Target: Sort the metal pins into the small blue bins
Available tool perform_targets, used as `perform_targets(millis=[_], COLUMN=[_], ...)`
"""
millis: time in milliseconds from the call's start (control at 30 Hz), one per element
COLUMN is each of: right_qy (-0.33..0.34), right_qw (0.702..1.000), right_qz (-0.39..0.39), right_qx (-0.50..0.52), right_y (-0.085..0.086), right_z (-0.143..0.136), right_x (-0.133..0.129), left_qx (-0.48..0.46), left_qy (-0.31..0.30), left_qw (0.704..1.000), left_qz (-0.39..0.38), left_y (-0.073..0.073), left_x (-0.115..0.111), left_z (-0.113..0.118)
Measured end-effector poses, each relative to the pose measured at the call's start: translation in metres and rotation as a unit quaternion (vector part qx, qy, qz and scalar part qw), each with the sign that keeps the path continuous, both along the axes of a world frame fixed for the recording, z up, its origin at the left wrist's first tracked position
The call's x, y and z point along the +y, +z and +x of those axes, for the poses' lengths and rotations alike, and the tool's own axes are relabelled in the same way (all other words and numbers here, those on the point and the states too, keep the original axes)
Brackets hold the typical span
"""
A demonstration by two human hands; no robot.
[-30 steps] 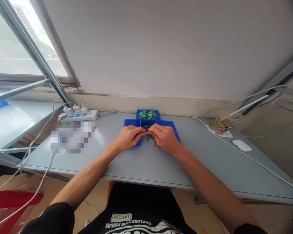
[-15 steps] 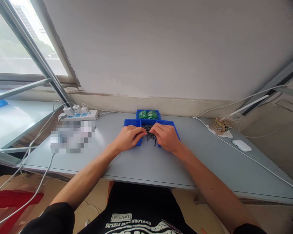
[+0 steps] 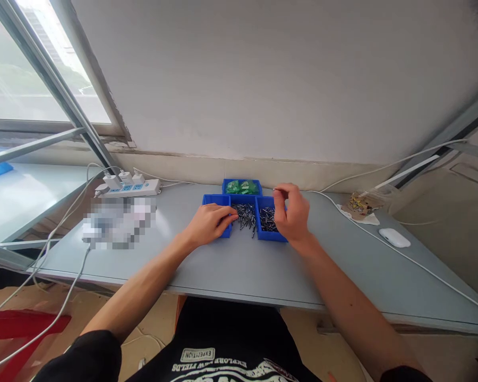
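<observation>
My left hand [image 3: 210,222] is over the left blue bin [image 3: 217,200], thumb and forefinger pinched together at the edge of the pile. What they hold, if anything, is too small to make out. My right hand [image 3: 293,213] is raised above the right blue bin [image 3: 274,237], with thumb and forefinger closed on a tiny piece I cannot identify. Between the two bins lies a loose pile of small dark screw-like metal pieces [image 3: 246,215]. More such pieces [image 3: 267,218] fill the right bin. The left bin's contents are mostly hidden by my hand.
Behind the pile stands a third blue bin [image 3: 242,196] holding green packets [image 3: 240,187]. A white power strip [image 3: 143,188] with plugs and cables is at the left. On the right are a white case [image 3: 394,237], a cable and a paper bag [image 3: 358,206].
My right hand has parted from my left and moved right and up, over the right bin, uncovering the pieces inside. My left hand has barely shifted.
</observation>
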State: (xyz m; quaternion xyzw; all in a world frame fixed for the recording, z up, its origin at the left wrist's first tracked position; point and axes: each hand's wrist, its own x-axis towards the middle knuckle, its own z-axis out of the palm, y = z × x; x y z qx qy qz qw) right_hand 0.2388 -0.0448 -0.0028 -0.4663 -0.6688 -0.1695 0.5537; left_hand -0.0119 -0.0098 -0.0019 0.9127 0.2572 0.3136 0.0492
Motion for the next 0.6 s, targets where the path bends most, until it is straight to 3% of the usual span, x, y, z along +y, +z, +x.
perform_targets(millis=[133, 333, 467, 600], right_qy=[-0.029, -0.026, -0.003, 0.003], right_qw=[0.996, 0.997, 0.999, 0.993], right_qz=[0.036, 0.019, -0.005, -0.06], right_qx=[0.078, 0.077, 0.033, -0.105], right_y=[0.003, 0.008, 0.007, -0.001], right_z=[0.001, 0.0, -0.004, -0.012], right_x=[0.001, 0.002, 0.001, 0.002], left_qx=[-0.002, -0.003, -0.002, -0.004], left_qy=[0.0, 0.003, 0.003, 0.003], left_qw=[1.0, 1.0, 1.0, 1.0], left_qz=[0.004, 0.008, 0.013, 0.014], left_y=[-0.001, -0.001, 0.0, -0.002], left_x=[0.0, 0.0, 0.0, 0.001], left_z=[0.0, 0.0, 0.001, 0.0])
